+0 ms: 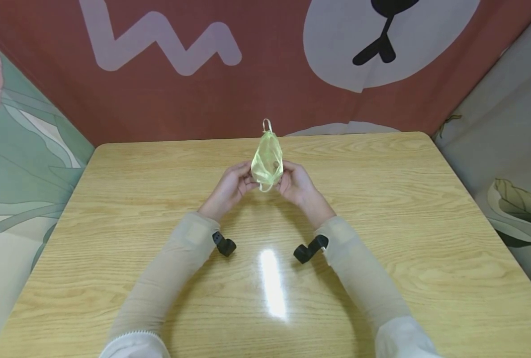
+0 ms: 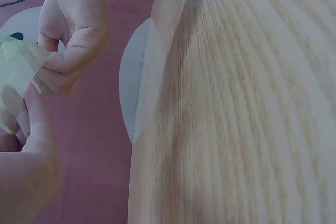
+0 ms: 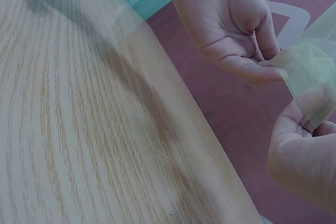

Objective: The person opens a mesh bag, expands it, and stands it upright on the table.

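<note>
A small sheer yellow-green pouch (image 1: pixel 267 160) is held upright above the middle of the wooden table (image 1: pixel 382 209), with a thin ribbon loop (image 1: pixel 267 124) sticking up from its top. My left hand (image 1: pixel 246 183) pinches the pouch's lower left side. My right hand (image 1: pixel 284 183) pinches its lower right side. In the left wrist view the pouch (image 2: pixel 17 66) shows at the left edge between the right hand's fingers (image 2: pixel 63 64) and my left hand (image 2: pixel 26 129). In the right wrist view the pouch (image 3: pixel 310 74) sits between the left hand's fingers (image 3: pixel 252 69) and my right hand (image 3: pixel 310 145).
Black wrist camera mounts (image 1: pixel 224 245) (image 1: pixel 307 251) hang under both sleeves. A bright glare (image 1: pixel 272 283) lies on the table near me. A red printed cloth (image 1: pixel 247 84) hangs behind the table's far edge, with patterned cloth (image 1: pixel 19 149) at both sides.
</note>
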Demonstrator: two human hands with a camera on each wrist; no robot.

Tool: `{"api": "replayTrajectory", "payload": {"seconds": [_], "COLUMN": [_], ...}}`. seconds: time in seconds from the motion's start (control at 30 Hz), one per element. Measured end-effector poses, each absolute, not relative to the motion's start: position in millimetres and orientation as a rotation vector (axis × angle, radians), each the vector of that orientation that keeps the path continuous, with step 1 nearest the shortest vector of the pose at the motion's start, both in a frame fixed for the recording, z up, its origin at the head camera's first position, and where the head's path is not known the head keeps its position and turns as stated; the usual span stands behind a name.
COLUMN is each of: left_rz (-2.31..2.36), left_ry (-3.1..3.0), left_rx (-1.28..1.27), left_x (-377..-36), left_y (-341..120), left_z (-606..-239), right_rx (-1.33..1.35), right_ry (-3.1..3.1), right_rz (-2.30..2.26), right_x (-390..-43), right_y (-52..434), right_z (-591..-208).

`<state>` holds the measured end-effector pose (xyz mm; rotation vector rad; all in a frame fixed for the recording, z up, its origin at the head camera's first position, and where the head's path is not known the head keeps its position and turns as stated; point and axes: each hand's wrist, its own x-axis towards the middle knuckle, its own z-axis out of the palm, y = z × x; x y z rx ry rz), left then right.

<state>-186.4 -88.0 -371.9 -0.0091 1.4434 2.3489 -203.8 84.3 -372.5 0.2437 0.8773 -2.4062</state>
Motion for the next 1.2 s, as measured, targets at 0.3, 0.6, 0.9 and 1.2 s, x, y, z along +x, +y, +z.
{"api": "replayTrajectory", "payload": {"seconds": [0.3, 0.6, 0.9, 1.2], "left_rz": [2.356, 2.353, 2.355, 2.312], "left_ry": [1.412, 1.35, 1.353, 1.384], "left_rx": [-0.04, -0.063, -0.105, -0.086], "left_x": [-186.1, -188.6, -189.2, -190.6], "left_y": [-91.1, -96.8, -97.3, -97.4], "left_z": [-372.8, -373.6, -372.5, -375.5], "right_rx": [0.242, 0.108, 0.072, 0.153], "right_ry": [0.881, 0.909, 1.007, 0.995], "right_rz": [-2.396, -2.349, -2.229, -2.239], "right_x": [-204.5, -207.6, -209.3, -209.1], "right_y": [82.1, 88.5, 94.4, 97.3], "right_z": [-373.8, -378.9, -380.7, -382.2]}}
